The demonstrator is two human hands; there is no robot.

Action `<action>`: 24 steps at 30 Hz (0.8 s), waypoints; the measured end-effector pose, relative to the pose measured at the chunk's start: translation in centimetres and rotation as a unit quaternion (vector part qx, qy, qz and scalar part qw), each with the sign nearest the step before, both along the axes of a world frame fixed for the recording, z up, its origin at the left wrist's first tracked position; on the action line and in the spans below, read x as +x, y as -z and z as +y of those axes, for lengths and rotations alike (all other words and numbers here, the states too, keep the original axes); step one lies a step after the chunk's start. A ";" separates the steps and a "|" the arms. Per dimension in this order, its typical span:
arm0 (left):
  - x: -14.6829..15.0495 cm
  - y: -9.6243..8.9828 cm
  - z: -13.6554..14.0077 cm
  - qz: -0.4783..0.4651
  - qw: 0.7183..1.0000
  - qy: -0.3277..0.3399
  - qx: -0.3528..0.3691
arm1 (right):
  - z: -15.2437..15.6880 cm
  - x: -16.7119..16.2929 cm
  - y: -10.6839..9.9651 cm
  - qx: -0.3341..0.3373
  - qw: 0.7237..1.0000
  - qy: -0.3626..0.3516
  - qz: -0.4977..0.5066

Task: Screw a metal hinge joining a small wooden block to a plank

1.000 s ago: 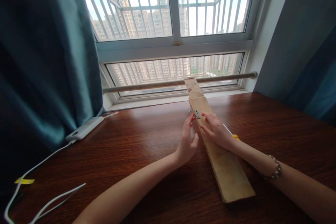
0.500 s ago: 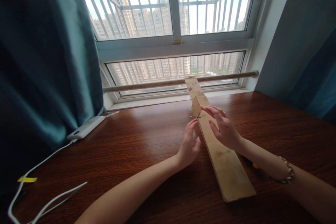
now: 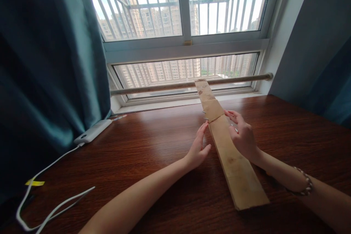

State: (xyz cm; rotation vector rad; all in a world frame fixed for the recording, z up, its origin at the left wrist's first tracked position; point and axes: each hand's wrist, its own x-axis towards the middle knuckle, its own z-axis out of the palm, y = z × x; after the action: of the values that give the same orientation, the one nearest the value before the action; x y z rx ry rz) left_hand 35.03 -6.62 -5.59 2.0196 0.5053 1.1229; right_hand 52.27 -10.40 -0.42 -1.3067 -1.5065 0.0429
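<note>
A long strip of brown cardboard (image 3: pixel 230 157) lies lengthwise before me, its far end reaching the window bar. Across its middle runs a ragged seam, beyond which a cardboard flap (image 3: pixel 212 109) lies flat. Thin metal pins (image 3: pixel 205 119) poke out from the left edge by the seam. My left hand (image 3: pixel 199 150) rests its stretched fingertips at that edge, thumb apart. At the right edge, my right hand (image 3: pixel 242 135) has its fingers against the flap's corner, thumb apart. A small thin piece with a reddish end (image 3: pixel 235 128) shows by the right thumb; its kind is unclear.
The dark wooden tabletop (image 3: pixel 150 142) spreads around the cardboard. On the left are a white power bank (image 3: pixel 93 131) with a white cable (image 3: pixel 55 161), yellow tape (image 3: pixel 34 182) and a blue curtain (image 3: pixel 55 62). A metal bar (image 3: pixel 153 88) crosses before the window.
The cardboard flap, raised at the middle before, now lies flat along the strip. My right hand has moved from over the strip to its right edge; my left hand stays by the left edge.
</note>
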 end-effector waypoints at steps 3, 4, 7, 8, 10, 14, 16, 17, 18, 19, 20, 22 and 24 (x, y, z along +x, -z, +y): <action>-0.1 0.0 0.3 0.026 0.999 0.004 0.021 | 0.4 0.7 0.8 -0.022 0.999 0.018 0.032; -0.1 -0.1 0.3 0.032 0.999 0.007 0.024 | 0.6 0.8 1.0 -0.032 0.998 0.020 0.043; -0.3 -0.4 0.4 0.046 0.999 0.014 0.023 | 1.0 1.2 1.6 -0.055 0.996 0.023 0.068; -0.3 -0.5 0.5 0.052 0.998 0.015 0.021 | 1.1 1.3 1.8 -0.062 0.995 0.023 0.074; -0.4 -0.7 0.5 0.064 0.998 0.016 0.017 | 1.3 1.4 2.1 -0.074 0.994 0.022 0.078; -0.6 -0.7 0.7 0.068 0.997 0.028 0.030 | 1.3 1.3 2.6 -0.084 0.995 0.028 0.050; -0.7 -0.6 0.9 0.074 0.996 0.037 0.044 | 1.3 1.2 2.8 -0.077 0.996 0.029 0.027; -0.7 -0.6 1.0 0.078 0.995 0.040 0.048 | 1.3 1.2 2.9 -0.073 0.997 0.029 0.016; -0.8 -0.6 1.0 0.082 0.994 0.043 0.050 | 1.2 1.1 3.0 -0.069 0.997 0.028 0.008; -0.8 -0.7 1.1 0.085 0.994 0.046 0.048 | 1.3 1.1 3.0 -0.066 0.997 0.027 0.001; -0.9 -0.8 1.1 0.088 0.994 0.049 0.044 | 1.3 1.1 3.1 -0.063 0.998 0.026 -0.003; -1.0 -1.0 1.2 0.091 0.994 0.050 0.038 | 1.3 1.2 3.2 -0.060 0.998 0.024 -0.006; -1.1 -1.1 1.2 0.093 0.993 0.048 0.045 | 1.3 1.2 3.2 -0.061 0.998 0.021 -0.001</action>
State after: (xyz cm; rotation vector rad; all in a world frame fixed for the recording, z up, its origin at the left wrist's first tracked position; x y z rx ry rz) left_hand 33.91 -5.46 -4.53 2.2151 0.4525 0.9187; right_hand 53.50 -9.07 -3.63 -1.4348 -1.4965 0.1088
